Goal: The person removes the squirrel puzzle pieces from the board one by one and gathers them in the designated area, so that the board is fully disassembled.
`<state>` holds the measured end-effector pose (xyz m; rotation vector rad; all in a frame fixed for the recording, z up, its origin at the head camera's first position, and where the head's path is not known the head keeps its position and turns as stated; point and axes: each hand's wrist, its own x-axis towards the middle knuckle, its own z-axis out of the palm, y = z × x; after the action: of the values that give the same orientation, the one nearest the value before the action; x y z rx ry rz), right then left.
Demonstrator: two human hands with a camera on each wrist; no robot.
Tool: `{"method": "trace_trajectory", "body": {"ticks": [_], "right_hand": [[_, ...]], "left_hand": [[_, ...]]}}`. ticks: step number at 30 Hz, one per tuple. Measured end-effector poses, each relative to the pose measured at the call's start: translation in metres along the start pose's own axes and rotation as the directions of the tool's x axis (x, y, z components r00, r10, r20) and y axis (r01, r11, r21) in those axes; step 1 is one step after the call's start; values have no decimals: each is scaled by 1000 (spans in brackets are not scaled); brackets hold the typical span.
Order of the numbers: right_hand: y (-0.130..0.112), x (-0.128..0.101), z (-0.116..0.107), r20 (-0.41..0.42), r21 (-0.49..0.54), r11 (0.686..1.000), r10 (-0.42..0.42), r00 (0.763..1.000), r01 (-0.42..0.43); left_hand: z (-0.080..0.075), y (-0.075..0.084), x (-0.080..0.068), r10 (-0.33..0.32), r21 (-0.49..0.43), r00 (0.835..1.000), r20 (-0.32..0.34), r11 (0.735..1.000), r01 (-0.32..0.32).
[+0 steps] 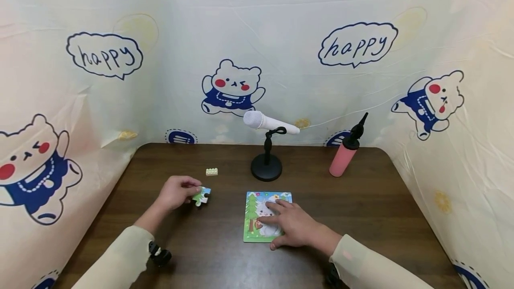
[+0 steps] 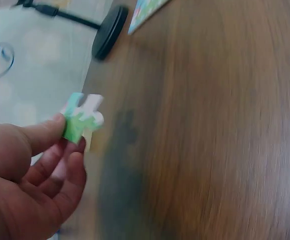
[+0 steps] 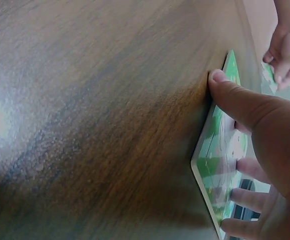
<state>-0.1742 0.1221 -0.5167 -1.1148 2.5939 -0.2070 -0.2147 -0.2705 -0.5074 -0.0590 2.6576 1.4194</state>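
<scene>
My left hand (image 1: 176, 192) pinches a jigsaw puzzle piece (image 1: 202, 196) between thumb and fingers, over the left part of the table. Green, blue and white patches show on the piece (image 2: 83, 117) in the left wrist view, held up above its shadow. Spread over a jigsaw puzzle board (image 1: 250, 229), my right hand (image 1: 295, 224) rests its fingertips on the picture, with the thumb at the near edge. The board (image 3: 212, 172) lies flat and shows green trees and a white cartoon animal, partly hidden under that hand.
A small cream toy brick (image 1: 211, 171) lies just beyond my left hand. Behind the board, a white microphone (image 1: 271, 123) sits on a black stand (image 1: 267, 167). A pink hand pump (image 1: 344, 157) stands back right. Printed cloth (image 1: 293, 79) hangs around the wooden table (image 1: 217, 258).
</scene>
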Motion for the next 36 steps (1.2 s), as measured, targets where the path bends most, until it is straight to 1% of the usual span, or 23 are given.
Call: {"method": "trace_trajectory", "body": {"ticks": [2, 5, 7, 11, 14, 16, 18, 23, 26, 30, 33, 36], "right_hand": [[0, -1, -1, 4, -1, 1000, 10, 1000, -10], [0, -3, -3, 10, 7, 1000, 24, 1000, -24], [0, -4, -5, 13, 14, 999, 32, 999, -32], [2, -6, -6, 15, 26, 998, 49, 999, -49], [3, -6, -6, 16, 26, 998, 56, 998, -56], [4, -6, -5, 15, 26, 998, 56, 998, -56], [4, -7, -4, 13, 27, 998, 53, 999, -53], [4, -6, -4, 8, 27, 999, 46, 999, -47], [5, -5, -4, 10, 27, 998, 50, 999, -50], [6, -4, -4, 17, 26, 998, 54, 998, -54], [6, -3, -4, 14, 23, 999, 49, 999, -49], [6, -3, -5, 11, 20, 999, 44, 999, -45]], "left_hand": [[-9, -7, -2, -50, -17, 999, 3, 999, 50], [-19, -15, -4, -121, -45, 993, -4, 992, 121], [-24, -18, -5, -142, -48, 990, -10, 989, 142], [-29, -23, -4, -127, 14, 992, -29, 992, 127], [-32, -25, -1, -100, 93, 994, -49, 990, 104], [-33, -27, 1, -97, 133, 993, -61, 986, 105], [-34, -29, 3, -109, 160, 992, -69, 980, 119], [-34, -36, 8, -122, 194, 989, -80, 972, 136], [-34, -38, 9, -105, 242, 989, -100, 962, 127], [-32, -35, 8, -94, 289, 988, -119, 949, 125], [-31, -32, 7, -94, 303, 988, -124, 944, 128], [-30, -30, 7, -116, 316, 986, -121, 937, 149]]}}
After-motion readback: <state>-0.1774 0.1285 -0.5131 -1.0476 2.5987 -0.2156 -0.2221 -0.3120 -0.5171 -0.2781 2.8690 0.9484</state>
